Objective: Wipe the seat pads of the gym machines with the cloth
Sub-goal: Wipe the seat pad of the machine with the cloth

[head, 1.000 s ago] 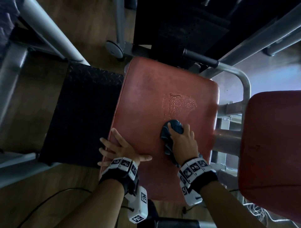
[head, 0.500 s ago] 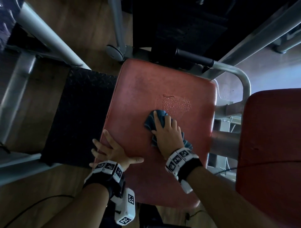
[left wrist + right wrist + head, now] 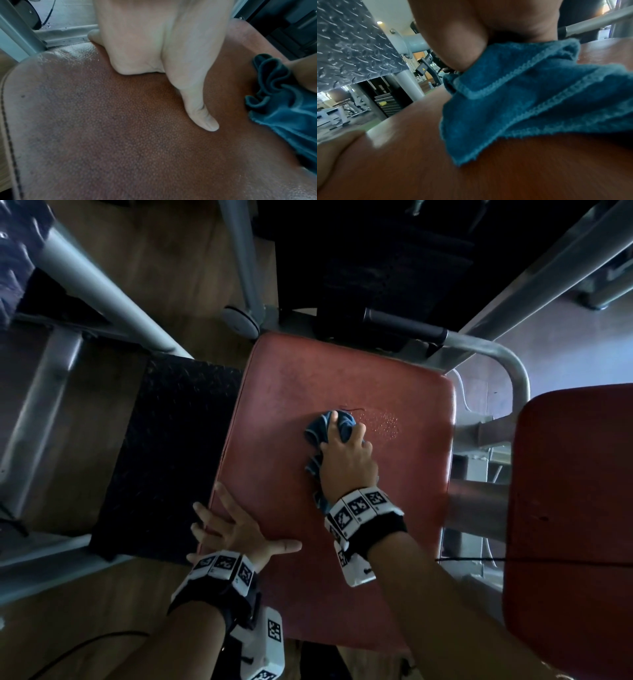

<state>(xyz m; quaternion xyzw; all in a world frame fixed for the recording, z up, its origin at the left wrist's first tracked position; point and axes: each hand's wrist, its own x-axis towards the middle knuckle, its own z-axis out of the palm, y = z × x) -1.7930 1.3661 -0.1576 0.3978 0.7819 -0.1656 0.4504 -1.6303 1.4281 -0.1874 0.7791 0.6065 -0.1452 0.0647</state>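
Observation:
A red seat pad (image 3: 308, 371) fills the middle of the head view, with a patch of water droplets (image 3: 385, 421) near its centre. My right hand (image 3: 346, 453) grips a bunched blue cloth (image 3: 317, 429) and presses it on the pad at the left edge of the droplets. In the right wrist view the cloth (image 3: 530, 101) trails from under the palm onto the pad (image 3: 488, 175). My left hand (image 3: 233, 529) lies flat, fingers spread, on the pad's near left edge. In the left wrist view its thumb (image 3: 202, 119) rests on the pad (image 3: 120, 135), with the cloth (image 3: 283, 115) at the right.
A second red pad (image 3: 575, 508) stands close on the right, beyond a grey frame tube (image 3: 513, 371). A black diamond-plate step (image 3: 164, 446) lies left of the seat. A black handle grip (image 3: 400, 328) crosses behind the pad's far edge. Wooden floor surrounds the machine.
My right hand has slid the cloth away from me up the pad, from below the wet patch onto its left part. The left hand has stayed on the near left edge.

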